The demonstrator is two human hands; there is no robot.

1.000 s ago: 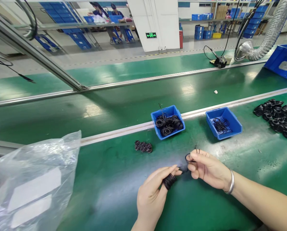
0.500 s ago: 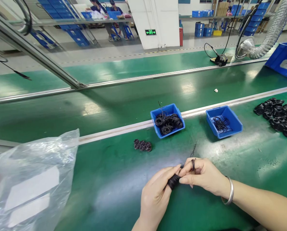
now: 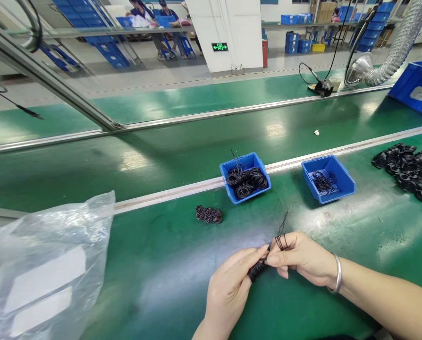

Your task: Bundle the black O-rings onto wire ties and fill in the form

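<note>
Gripping a blk ring stack (image 3: 256, 272) low over the green tabletop (image 3: 168, 269), the L hand (image 3: 228, 285) has its thumb & fingers closed round it. R hand (image 3: 305, 259) is right beside it, thumb + forefinger pressed tog., pinching at the stack's upper end; exactly which ring is caught is hidden. Thin blk loops (image 3: 281, 242) circle a R finger, w/ loose strands (image 3: 282, 228) sticking up past it. Metal bangle (image 3: 339, 274) on the R wrist. The stack sits btwn both hands, nearer the wearer than two blue parts bins: the left bin (image 3: 249, 159) holds bundled blk rings, the right bin (image 3: 343, 182) a few thin loose ones. Small cluster of blk coils (image 3: 208, 214) lies near the left bin. Clear plastic bag (image 3: 97, 231) w/ white labels is far L; pile of blk ring-shaped parts (image 3: 414, 174) far R.
</note>
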